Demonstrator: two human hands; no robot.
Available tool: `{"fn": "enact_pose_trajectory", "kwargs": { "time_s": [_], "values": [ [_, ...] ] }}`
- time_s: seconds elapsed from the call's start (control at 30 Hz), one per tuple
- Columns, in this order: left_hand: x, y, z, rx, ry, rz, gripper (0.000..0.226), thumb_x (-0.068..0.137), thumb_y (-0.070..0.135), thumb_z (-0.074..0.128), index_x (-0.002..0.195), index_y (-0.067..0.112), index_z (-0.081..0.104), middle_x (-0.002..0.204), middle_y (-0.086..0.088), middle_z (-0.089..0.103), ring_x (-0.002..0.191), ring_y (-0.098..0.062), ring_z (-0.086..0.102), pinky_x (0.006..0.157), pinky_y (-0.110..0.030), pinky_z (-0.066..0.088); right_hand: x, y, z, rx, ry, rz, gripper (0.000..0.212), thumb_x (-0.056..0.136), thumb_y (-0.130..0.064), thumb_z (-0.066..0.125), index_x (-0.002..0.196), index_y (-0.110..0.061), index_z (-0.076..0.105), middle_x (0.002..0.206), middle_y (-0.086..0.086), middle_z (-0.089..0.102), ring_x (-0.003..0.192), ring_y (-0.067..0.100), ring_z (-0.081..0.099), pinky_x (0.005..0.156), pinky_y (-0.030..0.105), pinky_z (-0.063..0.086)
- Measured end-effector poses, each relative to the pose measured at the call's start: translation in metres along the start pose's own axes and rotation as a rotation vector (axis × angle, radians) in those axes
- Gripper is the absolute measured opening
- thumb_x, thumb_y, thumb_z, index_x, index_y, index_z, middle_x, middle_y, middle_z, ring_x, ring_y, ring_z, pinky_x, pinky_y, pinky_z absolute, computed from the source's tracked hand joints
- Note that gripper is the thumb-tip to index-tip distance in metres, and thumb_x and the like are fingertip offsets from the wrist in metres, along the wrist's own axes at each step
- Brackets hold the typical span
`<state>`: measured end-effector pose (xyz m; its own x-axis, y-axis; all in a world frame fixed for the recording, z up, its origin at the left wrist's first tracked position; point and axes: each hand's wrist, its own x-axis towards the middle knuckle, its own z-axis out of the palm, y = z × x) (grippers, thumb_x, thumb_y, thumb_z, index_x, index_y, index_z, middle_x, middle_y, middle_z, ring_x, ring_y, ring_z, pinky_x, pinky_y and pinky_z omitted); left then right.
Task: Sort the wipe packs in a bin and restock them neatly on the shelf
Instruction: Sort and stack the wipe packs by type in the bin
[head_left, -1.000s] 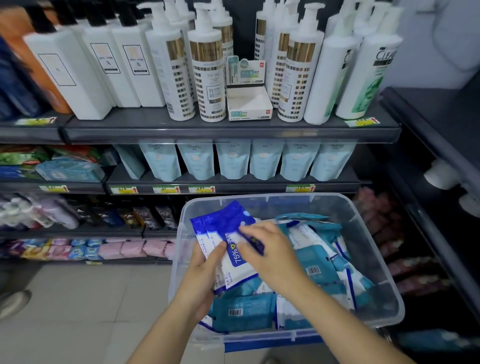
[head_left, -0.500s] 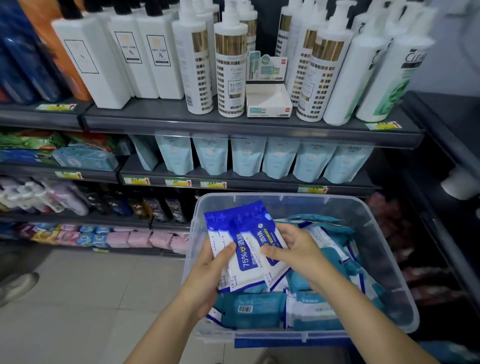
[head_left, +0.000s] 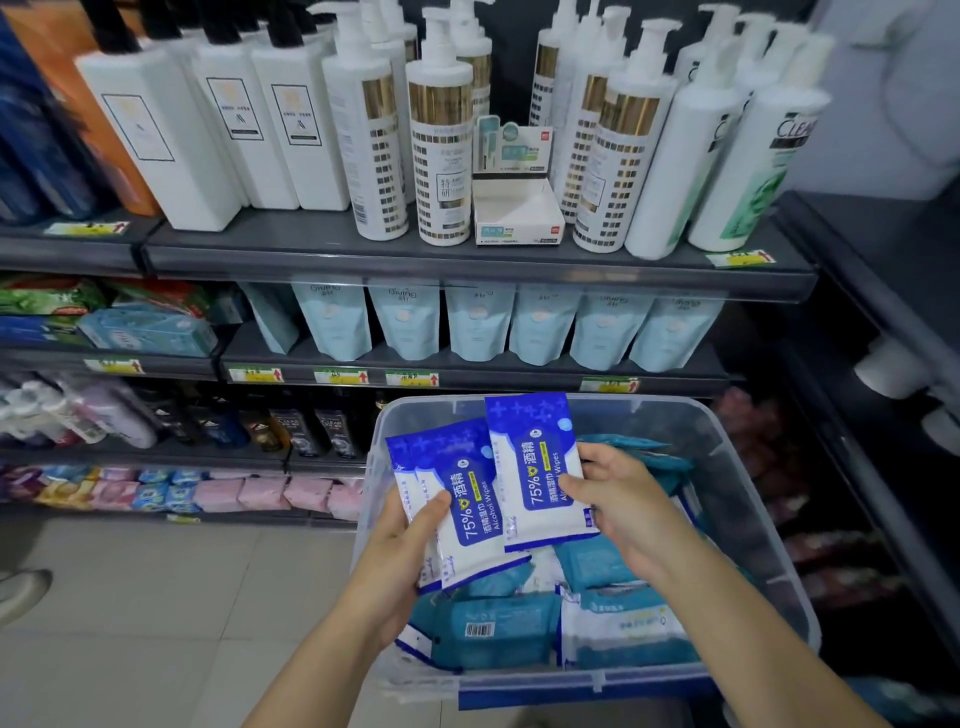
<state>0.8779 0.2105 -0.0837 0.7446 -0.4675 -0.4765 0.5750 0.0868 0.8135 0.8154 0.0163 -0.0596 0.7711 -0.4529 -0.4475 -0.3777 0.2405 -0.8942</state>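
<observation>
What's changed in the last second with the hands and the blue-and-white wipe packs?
The right hand has pinched one blue-and-white alcohol wipe pack and lifted it up and rightward off the stack of matching packs. The left hand still grips that stack; the teal packs stay in the clear plastic bin.

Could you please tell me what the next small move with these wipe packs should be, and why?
Probably slide the blue-and-white alcohol wipe pack in the right hand onto the matching stack in the left hand, squaring edges; it sits higher, overlapping them, above the clear plastic bin.
</observation>
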Motion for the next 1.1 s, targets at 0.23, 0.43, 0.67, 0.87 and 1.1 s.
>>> {"fn": "enact_pose_trajectory", "kwargs": {
  "time_s": [0.23, 0.43, 0.67, 0.87, 1.1],
  "values": [
    [0.000, -0.001, 0.004, 0.017, -0.051, 0.011, 0.018, 0.094, 0.025, 0.052, 0.112, 0.029, 0.051, 0.099, 0.003, 0.074, 0.086, -0.017, 0.072, 0.057, -0.026, 0.056, -0.005, 0.019, 0.031, -0.067, -0.002, 0.026, 0.021, 0.090, -0.007, 0.057, 0.108, -0.017, 0.059, 0.103, 0.001, 0.069, 0.090, 0.018, 0.069, 0.072, 0.034, 0.054],
    [0.006, 0.001, 0.000, 0.122, -0.021, 0.109, 0.042, 0.082, 0.022, 0.065, 0.121, 0.022, 0.049, 0.108, -0.003, 0.071, 0.093, -0.022, 0.070, 0.066, -0.029, 0.057, -0.011, 0.017, 0.059, -0.261, -0.166, -0.114, 0.028, 0.091, -0.012, 0.059, 0.116, -0.024, 0.055, 0.113, -0.007, 0.065, 0.095, 0.005, 0.066, 0.082, 0.028, 0.056],
    [0.010, 0.005, -0.025, 0.036, 0.138, 0.061, 0.044, 0.079, 0.022, 0.070, 0.118, 0.024, 0.050, 0.099, -0.002, 0.074, 0.078, -0.019, 0.073, 0.057, -0.032, 0.056, 0.017, 0.010, 0.027, -0.496, -0.118, -0.092, 0.035, 0.093, -0.013, 0.055, 0.127, -0.020, 0.051, 0.124, -0.002, 0.059, 0.107, 0.012, 0.057, 0.091, 0.027, 0.048],
    [0.008, 0.021, -0.041, 0.040, 0.177, 0.121, 0.062, 0.070, 0.027, 0.071, 0.127, 0.017, 0.047, 0.104, -0.005, 0.072, 0.083, -0.023, 0.072, 0.056, -0.031, 0.057, 0.034, 0.039, 0.014, -0.985, -0.152, -0.182, 0.054, 0.081, -0.021, 0.072, 0.131, -0.020, 0.052, 0.131, -0.001, 0.052, 0.120, 0.014, 0.047, 0.097, 0.020, 0.035],
    [-0.003, 0.028, -0.058, 0.009, 0.236, 0.156, 0.052, 0.071, 0.028, 0.069, 0.120, 0.023, 0.053, 0.100, 0.001, 0.074, 0.081, -0.019, 0.073, 0.063, -0.035, 0.059, 0.031, 0.066, 0.058, -1.553, -0.135, -0.523, 0.056, 0.086, -0.044, 0.058, 0.131, -0.015, 0.040, 0.133, 0.001, 0.036, 0.120, 0.023, 0.035, 0.097, 0.036, 0.038]
  ]
}}
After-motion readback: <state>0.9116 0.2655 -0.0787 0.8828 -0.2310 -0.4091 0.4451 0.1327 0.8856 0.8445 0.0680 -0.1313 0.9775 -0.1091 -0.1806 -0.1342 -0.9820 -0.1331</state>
